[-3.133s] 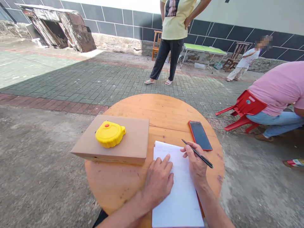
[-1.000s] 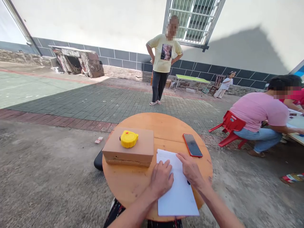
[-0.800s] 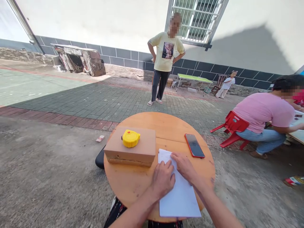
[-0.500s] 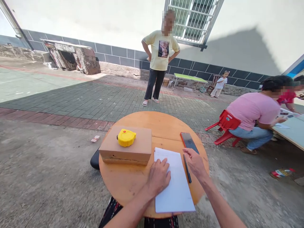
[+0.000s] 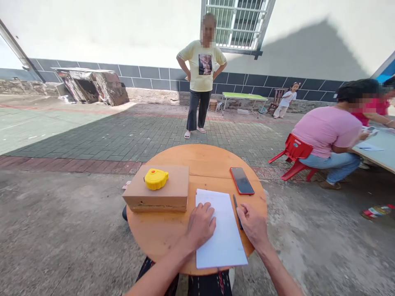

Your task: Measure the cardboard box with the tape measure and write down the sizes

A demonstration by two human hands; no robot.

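1. Paper pad [image 5: 224,230]: lies on the round worktop [image 5: 203,156], near edge at the rim. I judge a dragging forearm could skew it.
2. Left hand [image 5: 201,225]: fingers loosely spread, resting on the sheet, gripping nothing; lifting them might let a breeze shift pages.
3. Pen [image 5: 235,202]: just beside the pad; a careless nudge could roll it.
4. Right hand [image 5: 253,227]: fingers curled at the pen; I cannot tell whether they hold it.
5. Phone [image 5: 242,181]: beyond the pen; an outward sweep could knock it.
6. Yellow tape measure [image 5: 156,179]: atop the box [image 5: 177,185]; bumping might slide it.
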